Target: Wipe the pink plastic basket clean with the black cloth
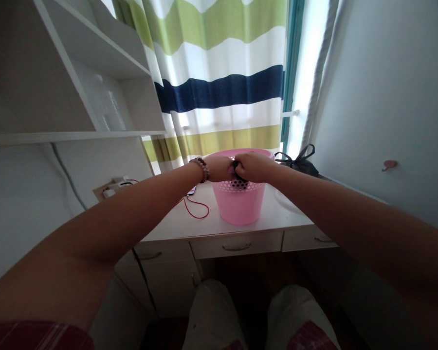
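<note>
A pink plastic bin (240, 208) with a perforated band under its rim stands on the white desk. My left hand (220, 168), a beaded bracelet on its wrist, is closed in front of the rim. Against it, my right hand (254, 166) is also closed. A small piece of black material (237, 167) shows between my fingers, gripped by both hands as far as I can see; its kind is unclear. Below it, several of the bin's holes look black. My fingertips are mostly hidden.
A knotted black bag (300, 163) sits at the back right. Left of the bin lie a phone (191, 190) and its red cable (200, 217). Shelves (105, 92) overhang the left side. Drawers (237, 245) run along the desk front, and a striped curtain (222, 92) hangs behind.
</note>
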`<act>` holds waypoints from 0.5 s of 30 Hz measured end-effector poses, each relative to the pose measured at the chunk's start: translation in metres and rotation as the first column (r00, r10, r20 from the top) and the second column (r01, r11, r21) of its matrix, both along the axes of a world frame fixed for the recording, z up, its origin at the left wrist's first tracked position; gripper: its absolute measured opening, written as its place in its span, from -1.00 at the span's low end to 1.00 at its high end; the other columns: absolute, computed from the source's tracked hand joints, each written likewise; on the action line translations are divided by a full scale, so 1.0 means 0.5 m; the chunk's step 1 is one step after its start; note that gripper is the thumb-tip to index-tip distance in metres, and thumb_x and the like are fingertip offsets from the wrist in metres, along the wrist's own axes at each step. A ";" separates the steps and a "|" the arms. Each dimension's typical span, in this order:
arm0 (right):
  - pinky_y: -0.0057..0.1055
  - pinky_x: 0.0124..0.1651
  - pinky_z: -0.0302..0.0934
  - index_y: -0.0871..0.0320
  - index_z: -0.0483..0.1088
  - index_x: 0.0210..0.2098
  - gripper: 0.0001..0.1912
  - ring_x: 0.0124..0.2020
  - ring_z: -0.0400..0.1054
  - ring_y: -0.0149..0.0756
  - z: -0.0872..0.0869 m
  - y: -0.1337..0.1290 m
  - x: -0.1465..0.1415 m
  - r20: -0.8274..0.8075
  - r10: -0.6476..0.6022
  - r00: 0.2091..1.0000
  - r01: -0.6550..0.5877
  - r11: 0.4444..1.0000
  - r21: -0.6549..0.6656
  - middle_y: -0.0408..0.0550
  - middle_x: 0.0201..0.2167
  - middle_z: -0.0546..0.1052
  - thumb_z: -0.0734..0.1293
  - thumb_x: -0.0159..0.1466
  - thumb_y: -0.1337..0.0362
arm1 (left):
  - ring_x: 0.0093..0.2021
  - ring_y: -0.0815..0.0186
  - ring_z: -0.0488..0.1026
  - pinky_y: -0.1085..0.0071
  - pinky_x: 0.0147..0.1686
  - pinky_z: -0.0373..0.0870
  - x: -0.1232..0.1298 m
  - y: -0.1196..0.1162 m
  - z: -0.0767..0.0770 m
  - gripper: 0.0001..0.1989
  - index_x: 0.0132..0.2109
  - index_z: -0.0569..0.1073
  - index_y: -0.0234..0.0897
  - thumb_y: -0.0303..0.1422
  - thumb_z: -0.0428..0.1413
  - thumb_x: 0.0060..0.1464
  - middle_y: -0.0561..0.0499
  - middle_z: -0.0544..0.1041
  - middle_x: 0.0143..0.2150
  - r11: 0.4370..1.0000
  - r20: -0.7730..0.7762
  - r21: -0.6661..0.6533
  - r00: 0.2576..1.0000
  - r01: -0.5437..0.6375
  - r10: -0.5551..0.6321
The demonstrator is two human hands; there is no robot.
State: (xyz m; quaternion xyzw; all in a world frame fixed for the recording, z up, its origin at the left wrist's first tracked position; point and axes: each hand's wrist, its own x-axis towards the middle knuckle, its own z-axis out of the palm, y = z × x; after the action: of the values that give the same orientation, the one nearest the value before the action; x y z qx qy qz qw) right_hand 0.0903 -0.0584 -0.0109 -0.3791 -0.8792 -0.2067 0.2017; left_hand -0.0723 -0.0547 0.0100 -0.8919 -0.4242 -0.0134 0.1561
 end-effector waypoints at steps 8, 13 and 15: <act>-0.38 -0.37 -0.10 0.27 0.39 -0.39 -0.55 -0.39 0.26 -0.26 -0.038 0.011 0.041 -0.118 -0.070 0.991 0.087 0.986 0.145 0.09 -0.40 0.45 -0.02 0.30 0.17 | -0.52 0.38 0.28 0.45 -0.50 0.09 -0.030 -0.001 -0.005 -0.59 -0.41 0.45 -0.32 -0.03 -0.01 -0.04 -0.02 0.46 -0.49 0.999 0.093 -0.031 0.995 -0.027 0.030; -0.36 -0.35 -0.12 0.25 0.38 -0.43 -0.50 -0.40 0.23 -0.28 -0.052 0.046 0.091 -0.212 -0.097 0.972 0.137 0.973 0.184 0.09 -0.42 0.44 -0.08 0.33 0.20 | -0.52 0.37 0.30 0.45 -0.50 0.11 -0.062 0.014 -0.009 -0.52 -0.38 0.46 -0.32 0.05 0.00 -0.08 -0.01 0.45 -0.49 0.998 0.161 -0.054 0.987 -0.011 0.020; -0.36 -0.34 -0.11 0.24 0.39 -0.44 -0.48 -0.40 0.22 -0.28 -0.055 0.051 0.091 -0.271 -0.132 0.954 0.186 0.965 0.186 0.08 -0.43 0.45 -0.09 0.33 0.19 | -0.51 0.36 0.32 0.45 -0.50 0.12 -0.057 0.010 -0.009 -0.51 -0.37 0.46 -0.32 0.06 -0.02 -0.08 -0.02 0.46 -0.49 0.999 0.151 -0.025 0.988 -0.027 0.030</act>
State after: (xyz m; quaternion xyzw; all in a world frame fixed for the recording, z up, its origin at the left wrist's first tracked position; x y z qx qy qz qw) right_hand 0.1357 -0.0327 -0.0382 -0.4492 -0.7855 -0.2629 0.3348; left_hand -0.1007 -0.0499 0.0053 -0.8839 -0.4477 -0.0741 0.1132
